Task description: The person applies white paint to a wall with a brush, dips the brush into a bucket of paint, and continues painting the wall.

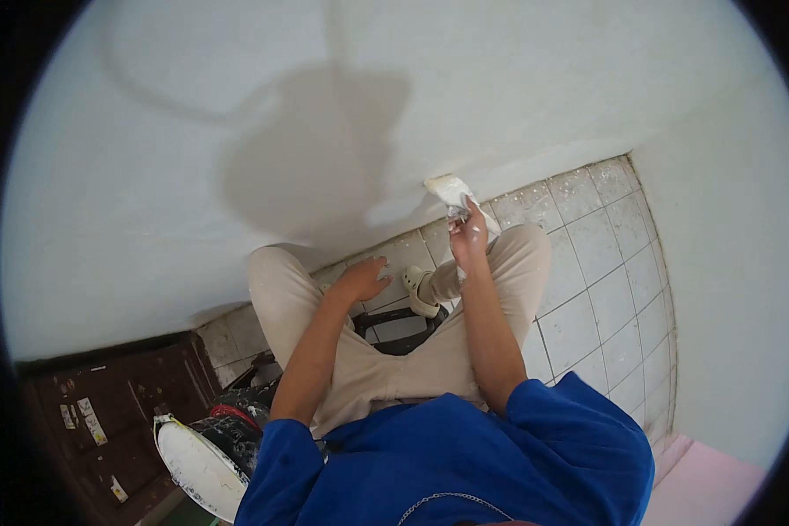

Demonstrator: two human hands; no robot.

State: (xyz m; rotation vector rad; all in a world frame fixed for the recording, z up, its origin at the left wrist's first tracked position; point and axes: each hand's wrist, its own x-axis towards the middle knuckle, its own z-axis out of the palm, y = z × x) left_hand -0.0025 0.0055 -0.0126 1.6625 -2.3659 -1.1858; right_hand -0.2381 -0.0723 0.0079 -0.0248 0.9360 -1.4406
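My right hand (470, 235), spotted with white, is closed around a white-coated paintbrush (450, 188). Its pale, flat tip reaches the lower part of the white wall (517, 105), just above the floor tiles. White material covers much of the brush, so its handle is hard to make out. My left hand (365, 280) hangs over my left knee with its fingers apart and nothing in them. Under it lie the tiled floor and a black frame (430, 326) between my legs.
Grey-white floor tiles (592, 272) with white splashes run along the wall to the right corner. A black bucket (237, 421) with a white-smeared lid (197, 469) stands at my left. Beyond it is a dark brown panelled door (105, 421) with stickers.
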